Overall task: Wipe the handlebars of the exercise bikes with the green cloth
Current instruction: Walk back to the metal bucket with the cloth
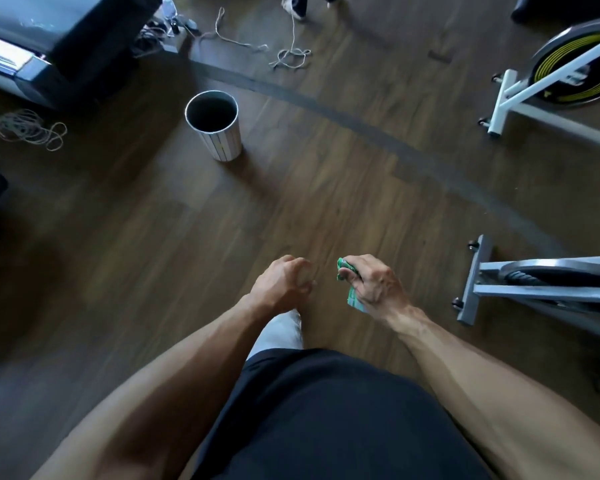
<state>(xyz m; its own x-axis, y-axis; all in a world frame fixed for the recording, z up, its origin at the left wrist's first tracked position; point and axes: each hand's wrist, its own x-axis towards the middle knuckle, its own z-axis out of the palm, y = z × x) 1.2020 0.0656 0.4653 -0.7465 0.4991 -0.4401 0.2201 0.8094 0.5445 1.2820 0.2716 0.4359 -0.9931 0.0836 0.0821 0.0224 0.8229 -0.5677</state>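
Green cloth — in right hand

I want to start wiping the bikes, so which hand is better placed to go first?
Probably the right hand: it already grips the green cloth, and both bikes stand on that side. The left hand holds nothing. No handlebars are in view.

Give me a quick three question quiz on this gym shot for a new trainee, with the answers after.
1. True or false: the right hand grips the green cloth.
2. What does the left hand hold?
3. The bin stands: A) upright on the floor, B) tipped over, C) on a bike.

Key: 1 true. 2 nothing; fingers loosely curled. 3 A.
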